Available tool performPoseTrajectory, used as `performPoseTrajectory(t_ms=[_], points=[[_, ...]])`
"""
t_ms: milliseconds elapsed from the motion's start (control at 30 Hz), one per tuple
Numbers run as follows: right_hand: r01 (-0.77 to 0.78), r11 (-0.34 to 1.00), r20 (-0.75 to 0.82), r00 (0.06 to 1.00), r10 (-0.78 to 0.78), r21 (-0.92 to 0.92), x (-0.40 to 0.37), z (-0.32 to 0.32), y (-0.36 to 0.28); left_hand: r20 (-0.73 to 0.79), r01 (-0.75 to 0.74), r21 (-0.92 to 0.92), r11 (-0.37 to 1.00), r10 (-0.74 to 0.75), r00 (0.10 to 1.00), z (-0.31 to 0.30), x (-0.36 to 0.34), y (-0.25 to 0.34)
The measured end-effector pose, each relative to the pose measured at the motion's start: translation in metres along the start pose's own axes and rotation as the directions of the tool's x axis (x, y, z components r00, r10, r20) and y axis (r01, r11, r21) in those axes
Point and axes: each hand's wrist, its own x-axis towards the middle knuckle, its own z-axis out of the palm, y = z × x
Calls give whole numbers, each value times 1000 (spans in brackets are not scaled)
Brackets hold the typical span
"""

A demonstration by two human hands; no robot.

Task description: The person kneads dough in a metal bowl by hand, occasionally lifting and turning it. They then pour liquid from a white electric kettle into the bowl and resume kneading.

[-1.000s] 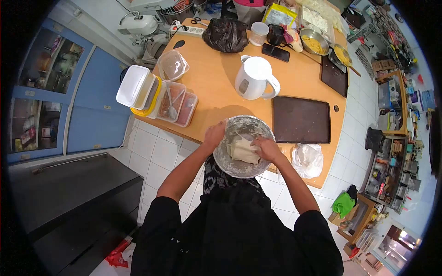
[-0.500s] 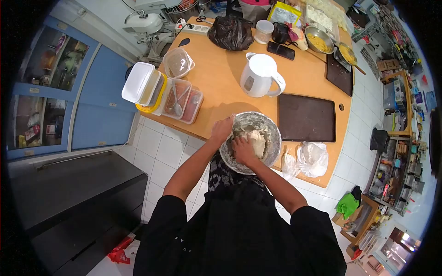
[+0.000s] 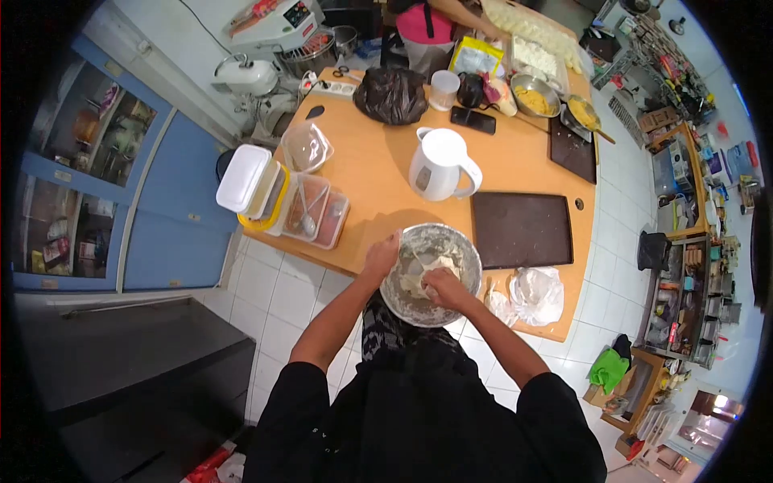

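Observation:
A metal mixing bowl point(image 3: 400, 304), its wall smeared with flour, sits at the table's front edge against my body. Pale dough point(image 3: 413, 283) lies inside it. My left hand point(image 3: 382, 256) grips the bowl's left rim, with the fingers wrapped over the edge. Inside the bowl, my right hand point(image 3: 445, 287) is closed on part of the dough, knuckles up; the fingertips are hidden. Right of the bowl are a white plastic bag point(image 3: 538, 295) and a smaller clear bag point(image 3: 500, 306). Just beyond it stands a white electric kettle point(image 3: 439, 165).
A dark baking tray point(image 3: 522, 229) lies to the right. Stacked plastic tubs point(image 3: 244, 179) and a container with a spoon point(image 3: 304, 211) stand left. Farther back are a black plastic bag point(image 3: 391, 95), a phone point(image 3: 473, 120) and pans of yellow food point(image 3: 535, 96). Another person's arm point(image 3: 463, 14) reaches over the far end.
My right hand has gone from spread fingers on the dough to a closed grip, slightly rightward. The view has tilted up, revealing the other person's arm. My left hand keeps hold of the rim.

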Motion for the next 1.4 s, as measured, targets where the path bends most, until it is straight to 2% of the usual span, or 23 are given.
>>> performPoseTrajectory(t_ms=[100,200,267,300,333,400,433,467,533,567,667,700,800,900,1000,1033,1133,1167,1200,1267,1300,1367,1400], points=[[-68,994,-67,995,74,85,-10,1,-1,3,-42,23,999,42,999,-4,1,0],[-37,981,-217,976,-5,-190,-24,-13,-27,-45,-48,175,983,57,997,0,-1,6],[-149,957,-327,943,62,-248,-30,-21,-28,-200,-50,304,951,115,973,-4,-3,15],[-258,930,-481,870,105,-262,-33,-23,-29,-282,-20,402,915,144,949,-12,-6,27],[-336,910,-509,843,176,-243,-35,-26,-27,-352,21,490,872,175,919,-18,-14,40],[-490,852,-553,768,322,-185,-37,-28,-24,-167,-179,328,928,243,955,-3,-23,50],[-482,858,-569,762,311,-177,-37,-22,-21,72,-309,266,913,301,951,10,-25,52],[-502,846,-566,757,327,-182,-36,-15,-17,306,-418,175,892,354,884,24,-27,53],[-543,816,-559,746,362,-196,-33,-4,-10,354,-211,-11,977,201,913,50,-32,57],[-523,845,-644,686,339,-112,-34,-1,-6,388,-97,-103,990,130,912,63,-34,61],[-515,857,-704,598,383,29,-35,1,-9,176,-181,-276,944,234,956,84,-36,68],[-507,862,-739,567,364,35,-36,-4,-15,176,-174,-303,937,234,956,126,-31,53],[-475,865,-766,492,414,163,-34,-2,-16,138,-266,-113,957,281,950,145,-25,55],[-478,845,-780,423,461,240,-33,-10,-20,201,-195,-224,955,241,949,79,-26,88],[-516,822,-798,376,472,243,-34,-2,-8,167,-148,-236,960,190,968,102,-18,78],[-414,771,-722,309,619,484,-31,-2,-10,274,-6,-194,981,60,960,98,-12,83],[-489,703,-626,344,700,517,-35,-15,-19,245,96,-213,972,-42,969,120,-1,74],[-509,708,-668,304,679,489,-34,-7,-14,-60,7,-280,960,-24,998,144,-4,67],[-514,701,-663,299,686,494,-34,-7,-14,-42,92,-346,934,-114,993,141,-2,71],[-525,685,-649,292,702,505,-33,-10,-18,15,261,-467,845,-288,958,125,6,84],[-526,698,-670,288,684,486,-33,-9,-16,-11,313,-436,844,-353,936,124,11,88],[-533,718,-707,280,650,449,-33,-1,-11,131,535,-523,663,-558,819,151,22,76],[-530,718,-712,271,648,452,-32,1,-10,193,604,-540,586,-613,767,148,24,79]])
